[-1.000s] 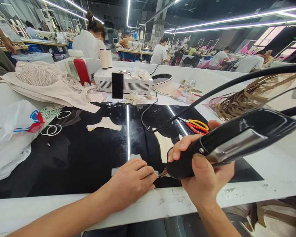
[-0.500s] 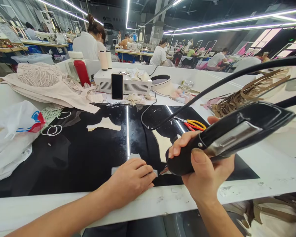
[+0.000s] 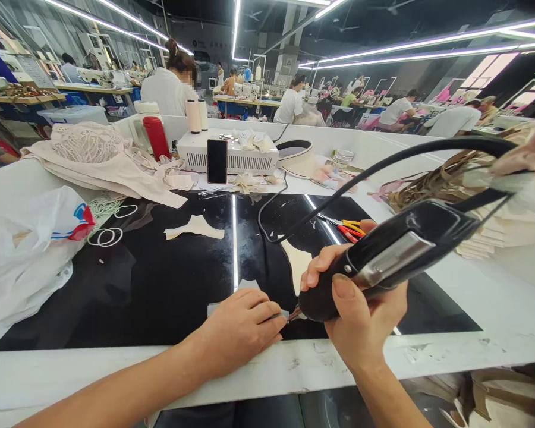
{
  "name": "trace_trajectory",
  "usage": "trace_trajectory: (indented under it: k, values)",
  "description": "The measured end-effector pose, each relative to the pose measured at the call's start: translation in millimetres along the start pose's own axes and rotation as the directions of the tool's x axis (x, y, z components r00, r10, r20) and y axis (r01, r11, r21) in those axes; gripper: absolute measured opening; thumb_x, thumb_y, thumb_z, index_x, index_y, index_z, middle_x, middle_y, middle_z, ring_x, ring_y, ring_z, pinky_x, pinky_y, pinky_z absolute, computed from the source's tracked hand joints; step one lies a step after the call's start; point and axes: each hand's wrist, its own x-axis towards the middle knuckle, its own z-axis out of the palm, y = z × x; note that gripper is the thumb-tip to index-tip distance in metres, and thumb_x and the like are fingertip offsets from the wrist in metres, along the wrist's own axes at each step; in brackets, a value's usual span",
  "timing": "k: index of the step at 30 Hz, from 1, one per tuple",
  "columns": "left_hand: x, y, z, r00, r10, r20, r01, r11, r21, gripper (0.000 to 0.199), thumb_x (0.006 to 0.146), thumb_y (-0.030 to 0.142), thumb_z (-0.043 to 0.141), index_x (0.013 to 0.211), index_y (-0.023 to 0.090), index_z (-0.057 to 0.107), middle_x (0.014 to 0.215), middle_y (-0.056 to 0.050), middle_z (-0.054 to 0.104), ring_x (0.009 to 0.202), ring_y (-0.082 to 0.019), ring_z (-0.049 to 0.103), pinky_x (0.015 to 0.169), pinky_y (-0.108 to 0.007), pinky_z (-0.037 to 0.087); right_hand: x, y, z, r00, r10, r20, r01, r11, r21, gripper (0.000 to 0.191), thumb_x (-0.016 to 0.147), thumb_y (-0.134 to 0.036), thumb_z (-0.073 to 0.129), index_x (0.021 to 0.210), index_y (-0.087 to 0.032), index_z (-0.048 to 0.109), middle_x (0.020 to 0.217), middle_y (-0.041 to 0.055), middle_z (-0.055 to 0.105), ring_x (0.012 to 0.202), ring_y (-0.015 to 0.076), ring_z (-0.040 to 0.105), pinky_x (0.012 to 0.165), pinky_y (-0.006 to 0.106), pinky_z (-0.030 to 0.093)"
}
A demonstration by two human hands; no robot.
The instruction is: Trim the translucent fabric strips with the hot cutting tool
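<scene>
The right hand (image 3: 361, 324) has fingers clenched around the black handheld tool (image 3: 390, 255), while the left hand (image 3: 245, 324) rests bent upon the grey flat piece (image 3: 248, 285), and I cannot tell if it also grips it. If this piece slips, or another person's hand (image 3: 528, 156) disturbs the cable (image 3: 383, 156), the tip (image 3: 295, 313) could perhaps hurt the near left fingers. The piece lies on the black mat (image 3: 160, 291) near the front edge of the white counter (image 3: 71, 371), with seated people (image 3: 289, 107) and strip lights (image 3: 236, 24) behind
</scene>
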Motion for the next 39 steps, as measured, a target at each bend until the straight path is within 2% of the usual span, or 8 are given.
trace_trajectory:
  k: [8,12,18,21,23,28,34,39]
  values:
    - [2.3,1.2,-0.2,0.997,0.019,0.077,-0.025,0.997,0.076,0.020,0.109,0.032,0.055,0.111,0.017,0.068,0.104,-0.003,0.073,0.097,-0.016,0.067,0.088,-0.030,0.053,-1.0,0.3,-3.6,0.996,0.066,-0.062,-0.068,0.997,-0.024,0.057,0.084,-0.030,0.082,0.136,-0.033,0.059,0.079,-0.0012,0.066,0.058,0.0205,0.064,0.051,0.038,0.058]
    - [3.9,0.7,-1.2,0.993,0.004,0.114,-0.017,0.993,0.115,0.018,0.106,0.035,0.061,0.107,0.019,0.068,0.105,0.000,0.074,0.096,-0.014,0.068,0.087,-0.028,0.053,-4.0,0.8,0.1,0.981,0.085,-0.176,-0.093,0.995,-0.039,0.056,0.081,-0.030,0.082,0.134,-0.033,0.062,0.077,-0.0005,0.065,0.058,0.0210,0.062,0.052,0.038,0.056]
    - [-0.6,-1.2,-10.6,1.000,-0.013,0.009,0.012,0.999,0.036,0.018,0.105,0.034,0.062,0.112,0.019,0.068,0.113,0.000,0.075,0.104,-0.015,0.069,0.098,-0.031,0.054,-1.0,7.0,-9.1,0.996,0.083,-0.041,-0.085,0.995,-0.046,0.054,0.086,-0.031,0.079,0.136,-0.034,0.056,0.081,-0.0009,0.067,0.058,0.0201,0.065,0.052,0.038,0.058]
    - [-18.3,-7.9,-32.0,0.993,-0.104,-0.057,0.103,0.994,-0.021,0.018,0.107,0.030,0.057,0.116,0.018,0.067,0.116,-0.002,0.075,0.105,-0.017,0.070,0.103,-0.034,0.055,1.0,4.2,-9.2,0.998,0.064,-0.023,-0.065,0.998,-0.026,0.054,0.087,-0.030,0.079,0.136,-0.033,0.056,0.083,-0.0011,0.068,0.059,0.0187,0.066,0.052,0.036,0.058]
    - [-36.5,-14.7,-50.4,0.978,-0.207,-0.011,0.207,0.978,-0.032,0.022,0.107,0.029,0.057,0.124,0.019,0.067,0.118,-0.005,0.075,0.110,-0.018,0.069,0.103,-0.036,0.056,2.3,-0.9,-5.7,0.999,0.048,-0.015,-0.049,0.998,-0.025,0.053,0.085,-0.030,0.082,0.132,-0.034,0.059,0.084,-0.0013,0.069,0.060,0.0183,0.066,0.052,0.034,0.058]
    - [-80.2,-23.8,-81.0,0.866,-0.499,0.037,0.501,0.865,-0.038,0.027,0.102,0.029,0.065,0.128,0.022,0.069,0.123,-0.006,0.073,0.111,-0.020,0.070,0.096,-0.037,0.062,6.8,-11.1,5.4,0.998,0.069,-0.004,-0.069,0.997,-0.046,0.065,0.074,-0.023,0.091,0.132,-0.035,0.064,0.081,-0.0004,0.071,0.059,0.0206,0.066,0.050,0.035,0.058]
    - [-82.5,-16.9,-73.0,0.831,-0.552,0.069,0.556,0.826,-0.091,0.033,0.095,0.026,0.075,0.127,0.022,0.070,0.124,-0.007,0.071,0.114,-0.022,0.067,0.100,-0.039,0.059,4.5,-11.8,23.5,0.991,0.122,0.062,-0.117,0.990,-0.083,0.067,0.077,-0.024,0.090,0.138,-0.035,0.061,0.083,-0.0017,0.071,0.063,0.0176,0.067,0.045,0.027,0.055]
    - [-71.0,-17.1,-60.8,0.819,-0.568,0.076,0.573,0.807,-0.143,0.028,0.090,0.024,0.081,0.116,0.022,0.071,0.122,-0.004,0.070,0.113,-0.022,0.065,0.100,-0.039,0.056,1.5,-9.7,38.2,0.986,0.150,0.076,-0.149,0.989,-0.026,0.061,0.082,-0.027,0.087,0.136,-0.033,0.060,0.085,-0.0029,0.070,0.066,0.0165,0.067,0.057,0.031,0.061]
